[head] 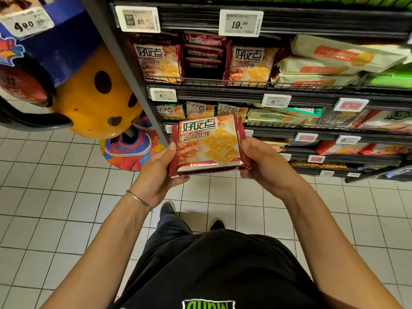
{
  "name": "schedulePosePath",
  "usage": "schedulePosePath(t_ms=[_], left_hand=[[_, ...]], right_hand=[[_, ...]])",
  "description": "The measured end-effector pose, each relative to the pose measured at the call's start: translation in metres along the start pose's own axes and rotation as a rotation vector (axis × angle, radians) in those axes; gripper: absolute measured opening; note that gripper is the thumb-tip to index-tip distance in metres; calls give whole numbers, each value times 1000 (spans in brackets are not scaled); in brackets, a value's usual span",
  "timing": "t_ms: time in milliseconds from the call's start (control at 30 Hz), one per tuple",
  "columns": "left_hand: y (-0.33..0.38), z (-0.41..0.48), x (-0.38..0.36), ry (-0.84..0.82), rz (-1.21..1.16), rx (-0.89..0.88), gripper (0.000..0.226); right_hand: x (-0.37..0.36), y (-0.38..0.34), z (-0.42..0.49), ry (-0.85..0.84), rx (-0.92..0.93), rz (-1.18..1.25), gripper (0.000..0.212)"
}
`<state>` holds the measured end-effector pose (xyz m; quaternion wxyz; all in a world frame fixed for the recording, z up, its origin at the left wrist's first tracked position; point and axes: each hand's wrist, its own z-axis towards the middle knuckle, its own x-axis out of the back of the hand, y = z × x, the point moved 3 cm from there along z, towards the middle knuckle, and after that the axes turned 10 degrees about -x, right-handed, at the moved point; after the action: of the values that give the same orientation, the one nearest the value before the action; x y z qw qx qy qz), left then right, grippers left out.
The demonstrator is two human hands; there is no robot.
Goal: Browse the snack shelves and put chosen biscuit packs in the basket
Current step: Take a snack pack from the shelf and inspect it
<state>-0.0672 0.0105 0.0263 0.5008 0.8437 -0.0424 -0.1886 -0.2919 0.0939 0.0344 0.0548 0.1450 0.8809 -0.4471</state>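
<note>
A red biscuit pack point(208, 146) is held face up in the air in front of the snack shelves point(223, 94). The left hand point(159, 172) grips its left edge, thumb on top and fingers point(181, 178) curled beneath; the right hand point(265, 166) clasps the right edge. Matching packs point(250, 63) stand on an upper shelf below a 19.99 price tag point(240, 22). A yellow spotted figure point(95, 97) stands to the left on the tiled floor point(44, 197).
</note>
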Motion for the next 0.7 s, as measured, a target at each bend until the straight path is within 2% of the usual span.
schedulePosePath(t_ms=[67,200,333,433,533,700], left_hand=[[-3,0,1,-4,43,25,31],[-7,-1,-7,-59,-98,61,41],[-9,2,-7,-49,45,-41,43],[-7,4,-7,-51,39,-108,51],[-3,5,-9,-75,85,-196,50],[1,9,-14,-92,216,-347,44]], right_hand=[[1,-6,-2,-1,84,-87,30],[-2,-14,-8,-28,190,-253,33],[1,-14,-7,19,181,-320,34],[6,-13,-6,78,119,-252,35],[11,-8,-5,88,56,-193,48],[12,-12,-3,106,138,-315,49]])
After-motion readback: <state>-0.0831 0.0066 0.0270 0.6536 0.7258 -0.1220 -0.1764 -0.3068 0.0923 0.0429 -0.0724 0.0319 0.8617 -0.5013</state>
